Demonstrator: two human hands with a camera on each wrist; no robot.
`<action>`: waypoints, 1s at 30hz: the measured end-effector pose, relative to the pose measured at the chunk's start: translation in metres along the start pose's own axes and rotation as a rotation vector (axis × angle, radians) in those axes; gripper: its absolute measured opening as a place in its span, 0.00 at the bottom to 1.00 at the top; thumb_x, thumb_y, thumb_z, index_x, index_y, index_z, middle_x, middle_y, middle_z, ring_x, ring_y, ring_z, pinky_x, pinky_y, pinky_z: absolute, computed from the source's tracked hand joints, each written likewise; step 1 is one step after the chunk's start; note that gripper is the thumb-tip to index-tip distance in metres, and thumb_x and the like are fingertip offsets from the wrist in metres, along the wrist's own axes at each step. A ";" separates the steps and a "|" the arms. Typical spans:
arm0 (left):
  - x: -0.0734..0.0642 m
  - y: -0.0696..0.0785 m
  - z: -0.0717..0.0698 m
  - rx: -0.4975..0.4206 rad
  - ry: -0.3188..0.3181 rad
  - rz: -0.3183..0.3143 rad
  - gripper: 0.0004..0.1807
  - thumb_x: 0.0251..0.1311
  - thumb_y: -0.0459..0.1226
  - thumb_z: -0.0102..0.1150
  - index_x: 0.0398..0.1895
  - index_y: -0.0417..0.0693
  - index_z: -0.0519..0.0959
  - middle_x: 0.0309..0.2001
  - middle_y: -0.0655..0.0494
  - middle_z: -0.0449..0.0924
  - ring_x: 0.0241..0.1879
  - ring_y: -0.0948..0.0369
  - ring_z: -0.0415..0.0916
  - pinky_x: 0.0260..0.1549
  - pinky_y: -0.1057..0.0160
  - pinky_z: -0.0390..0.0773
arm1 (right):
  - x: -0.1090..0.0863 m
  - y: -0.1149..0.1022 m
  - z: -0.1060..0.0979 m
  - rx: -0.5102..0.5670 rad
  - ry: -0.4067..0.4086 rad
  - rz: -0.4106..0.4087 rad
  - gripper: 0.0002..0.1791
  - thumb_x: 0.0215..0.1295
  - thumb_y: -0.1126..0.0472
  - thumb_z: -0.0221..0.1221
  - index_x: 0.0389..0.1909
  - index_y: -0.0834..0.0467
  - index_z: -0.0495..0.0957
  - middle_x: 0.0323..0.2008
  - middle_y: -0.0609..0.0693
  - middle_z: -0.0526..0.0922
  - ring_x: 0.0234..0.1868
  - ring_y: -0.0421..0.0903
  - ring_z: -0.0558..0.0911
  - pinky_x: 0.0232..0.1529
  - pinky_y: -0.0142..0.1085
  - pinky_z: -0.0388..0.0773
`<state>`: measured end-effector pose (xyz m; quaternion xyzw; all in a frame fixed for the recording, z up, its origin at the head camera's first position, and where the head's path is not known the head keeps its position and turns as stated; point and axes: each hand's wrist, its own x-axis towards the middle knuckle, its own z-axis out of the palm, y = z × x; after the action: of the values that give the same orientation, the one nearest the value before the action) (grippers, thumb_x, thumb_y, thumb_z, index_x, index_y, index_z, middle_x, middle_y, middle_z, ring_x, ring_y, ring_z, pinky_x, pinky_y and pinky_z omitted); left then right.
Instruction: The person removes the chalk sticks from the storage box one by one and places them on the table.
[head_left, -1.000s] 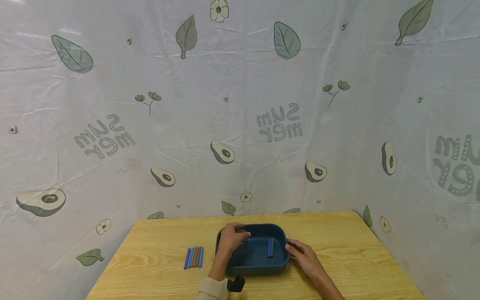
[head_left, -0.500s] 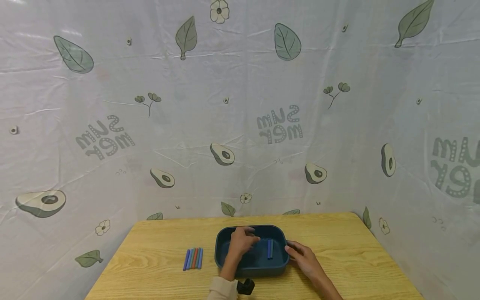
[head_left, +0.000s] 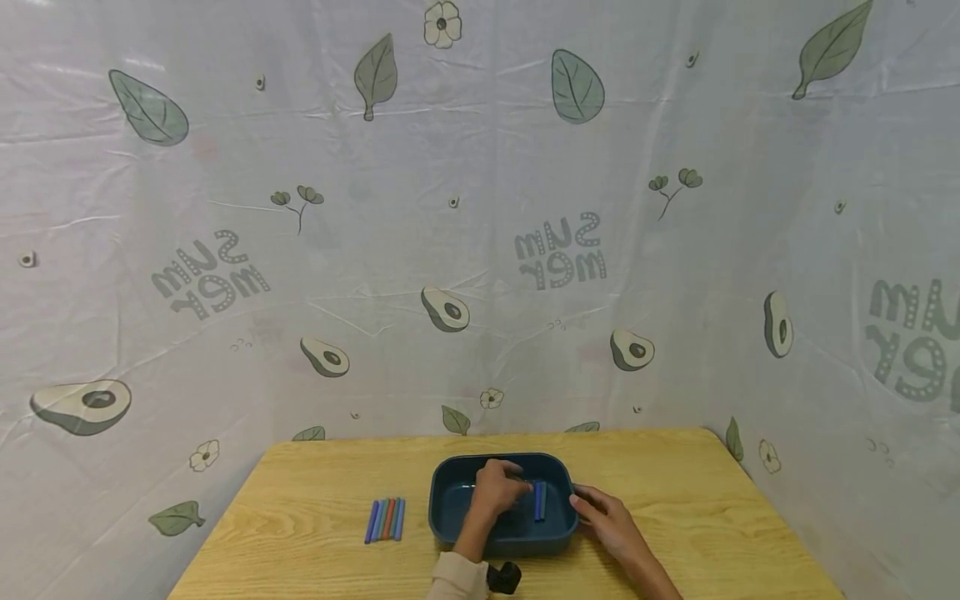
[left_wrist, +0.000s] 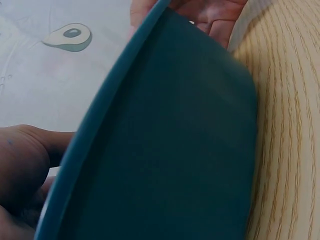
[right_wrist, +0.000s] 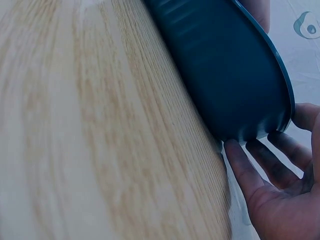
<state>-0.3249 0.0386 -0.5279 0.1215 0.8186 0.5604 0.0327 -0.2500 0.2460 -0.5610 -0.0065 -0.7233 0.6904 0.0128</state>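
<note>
A dark blue plastic bin (head_left: pixel 510 546) stands on the table with two slim coloured sticks (head_left: pixel 540 502), blue and teal, lying side by side on its floor. My left hand (head_left: pixel 498 490) reaches down inside the bin, its thumb and index tips just left of these sticks. The bin's wall hides part of that hand in the left wrist view. At the bin's right end, my right hand (head_left: pixel 606 515) holds the wall. Its thumb is at the rim and its fingertips (right_wrist: pixel 232 145) rest against the outside.
Left of the bin, several slim sticks (head_left: pixel 386 520) in blue, teal and red lie in a neat row on the wooden table (head_left: pixel 315 475). A patterned sheet (head_left: pixel 487 250) hangs behind the table and along both sides.
My left hand has moved right inside the bin, from near its left side to beside the two sticks. The right hand stays at the bin's right end.
</note>
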 end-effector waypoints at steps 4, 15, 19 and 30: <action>0.003 -0.002 0.007 0.006 -0.005 -0.030 0.20 0.46 0.28 0.75 0.46 0.35 0.84 0.31 0.50 0.86 0.24 0.56 0.85 0.20 0.62 0.83 | 0.000 0.001 -0.001 0.001 -0.011 -0.005 0.30 0.75 0.56 0.54 0.69 0.72 0.65 0.66 0.72 0.68 0.62 0.60 0.77 0.52 0.45 0.83; 0.008 -0.002 0.021 0.240 0.039 -0.044 0.21 0.40 0.35 0.82 0.41 0.42 0.87 0.38 0.48 0.85 0.31 0.57 0.82 0.31 0.57 0.83 | 0.001 -0.001 0.000 -0.005 -0.023 -0.010 0.31 0.75 0.54 0.54 0.69 0.71 0.65 0.67 0.71 0.68 0.64 0.60 0.75 0.52 0.44 0.83; 0.010 -0.004 0.024 0.294 0.063 -0.031 0.21 0.37 0.35 0.83 0.38 0.42 0.87 0.36 0.49 0.85 0.35 0.54 0.82 0.34 0.54 0.83 | 0.001 0.000 0.001 0.008 -0.035 -0.024 0.32 0.75 0.54 0.54 0.69 0.71 0.64 0.67 0.72 0.67 0.64 0.60 0.76 0.52 0.44 0.83; 0.010 -0.004 0.029 0.351 0.066 -0.044 0.22 0.35 0.35 0.84 0.39 0.44 0.88 0.36 0.48 0.86 0.30 0.55 0.82 0.37 0.52 0.84 | 0.000 0.001 0.000 -0.009 -0.038 -0.020 0.32 0.74 0.52 0.55 0.69 0.71 0.65 0.67 0.72 0.67 0.64 0.61 0.75 0.52 0.44 0.83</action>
<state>-0.3301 0.0656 -0.5414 0.0892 0.9069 0.4118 -0.0037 -0.2505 0.2464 -0.5617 0.0138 -0.7266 0.6869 0.0060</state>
